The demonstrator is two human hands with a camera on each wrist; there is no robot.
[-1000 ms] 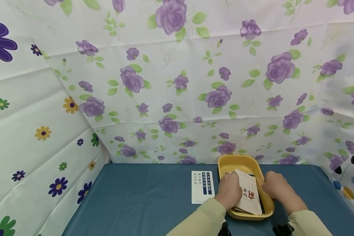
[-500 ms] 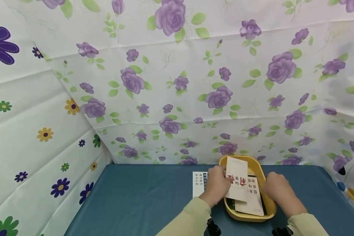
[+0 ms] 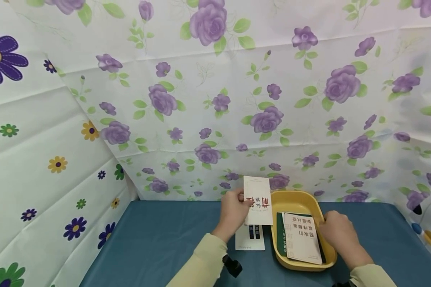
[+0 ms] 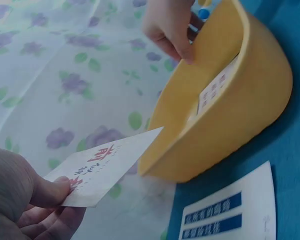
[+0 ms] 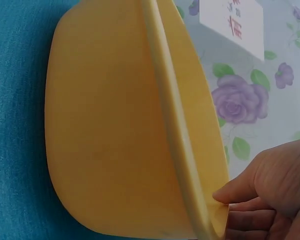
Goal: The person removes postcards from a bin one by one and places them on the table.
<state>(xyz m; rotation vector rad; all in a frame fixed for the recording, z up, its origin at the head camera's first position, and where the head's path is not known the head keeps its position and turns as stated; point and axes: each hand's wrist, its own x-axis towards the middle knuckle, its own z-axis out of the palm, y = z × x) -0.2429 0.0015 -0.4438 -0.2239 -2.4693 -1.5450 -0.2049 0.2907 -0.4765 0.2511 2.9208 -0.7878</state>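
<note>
My left hand pinches a white card with red characters by its left edge, thumb on top, raised left of the yellow basin. In the left wrist view the same card slants between thumb and fingers, apart from the basin's wall. My right hand grips the basin's right rim; the right wrist view has its thumb over that rim. Inside the basin lie a cream card with dark characters and a dark green card partly under it. Another white card with blue blocks lies on the table, partly hidden.
A blue-green cloth covers the table. Behind it hangs a white sheet with purple flowers, close to the basin's far end. A second flowered sheet slopes down along the left side.
My left hand has lifted the card with red characters out of the basin and carried it left, uncovering the cream and green cards. The right hand stays at the rim.
</note>
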